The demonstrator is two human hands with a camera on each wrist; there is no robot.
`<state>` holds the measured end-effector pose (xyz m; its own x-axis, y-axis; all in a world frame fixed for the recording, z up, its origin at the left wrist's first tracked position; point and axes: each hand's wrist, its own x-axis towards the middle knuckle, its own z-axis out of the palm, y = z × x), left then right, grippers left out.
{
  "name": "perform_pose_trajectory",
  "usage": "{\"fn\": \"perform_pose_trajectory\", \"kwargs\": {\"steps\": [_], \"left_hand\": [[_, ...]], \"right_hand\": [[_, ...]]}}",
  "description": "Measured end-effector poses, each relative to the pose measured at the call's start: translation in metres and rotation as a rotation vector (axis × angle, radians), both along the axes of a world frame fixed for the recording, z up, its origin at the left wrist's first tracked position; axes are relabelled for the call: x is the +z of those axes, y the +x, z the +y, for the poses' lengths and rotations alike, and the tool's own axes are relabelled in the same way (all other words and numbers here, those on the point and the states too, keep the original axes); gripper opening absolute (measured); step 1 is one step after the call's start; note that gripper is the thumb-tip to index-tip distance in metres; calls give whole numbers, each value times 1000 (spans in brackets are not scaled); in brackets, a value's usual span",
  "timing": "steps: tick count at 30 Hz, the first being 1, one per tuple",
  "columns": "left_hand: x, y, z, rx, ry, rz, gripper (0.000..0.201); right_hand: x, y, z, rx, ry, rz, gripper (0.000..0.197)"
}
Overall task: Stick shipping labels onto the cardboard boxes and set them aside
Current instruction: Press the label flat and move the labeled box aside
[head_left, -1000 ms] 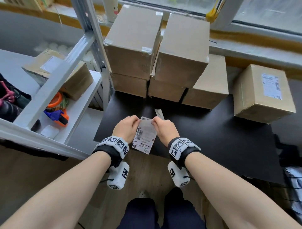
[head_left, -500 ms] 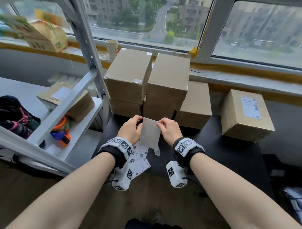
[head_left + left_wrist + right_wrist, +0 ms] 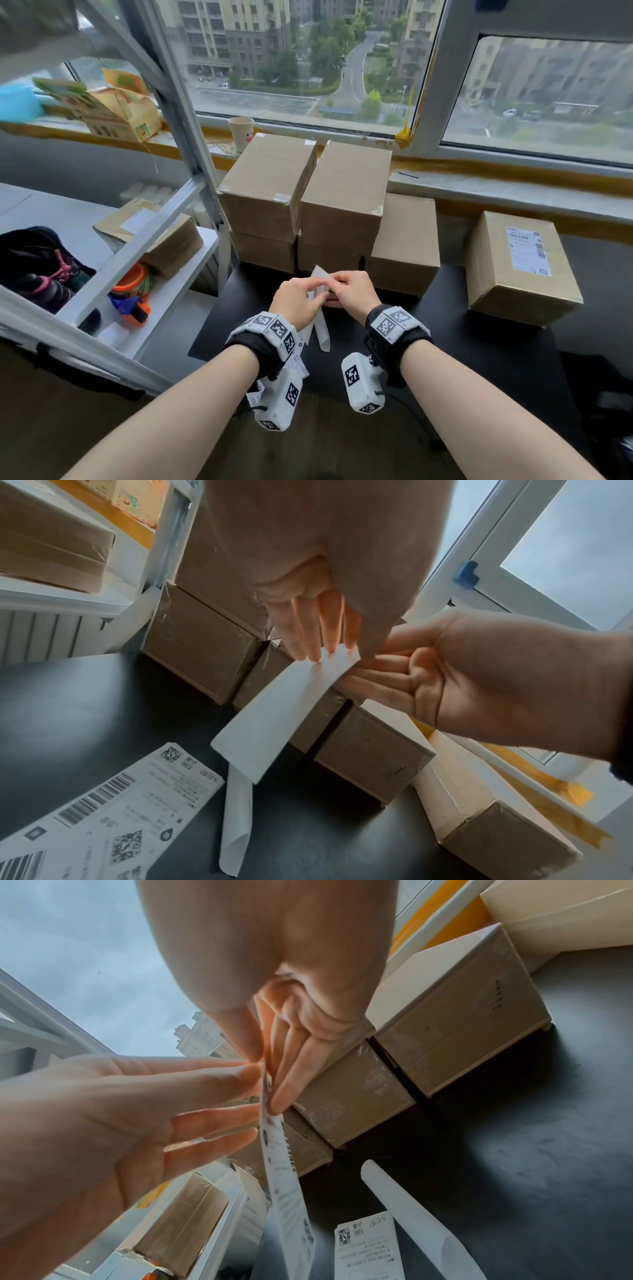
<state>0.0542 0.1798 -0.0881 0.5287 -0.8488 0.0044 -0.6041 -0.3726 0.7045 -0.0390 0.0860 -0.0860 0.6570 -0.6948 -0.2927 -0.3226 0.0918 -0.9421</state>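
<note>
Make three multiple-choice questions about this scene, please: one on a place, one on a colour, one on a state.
1. Where is the box that already has a label?
A. on the right of the table
B. on the shelf
C. on top of the stack

2. What colour is the table?
A. white
B. black
C. green

3. What are the two hands doing?
A. resting flat on the table
B. lifting a box
C. pinching a label strip

Answers: 1 A, it stands apart at the right. 2 B, its bare top is black. 3 C, the left hand and right hand pinch the label strip.

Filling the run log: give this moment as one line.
left hand: pinches label | right hand: pinches label | boxes: stacked, untouched
</note>
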Motion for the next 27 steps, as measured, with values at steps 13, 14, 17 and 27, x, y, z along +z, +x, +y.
{"fn": "perform_pose_trajectory", "kwargs": {"steps": [13, 14, 17, 27], "left_hand": [[2, 4, -17, 23, -78, 158, 18], [2, 5, -18, 19, -79, 163, 18], [6, 4, -19, 14, -90, 164, 17], [4, 7, -22, 13, -89, 176, 17]], "right_hand": [[7, -9, -3, -54, 123, -95, 24], [6, -9, -3, -63, 119, -96, 24], [5, -10, -2, -79, 115, -99, 24], [4, -12, 3, -94, 73, -68, 24]]}}
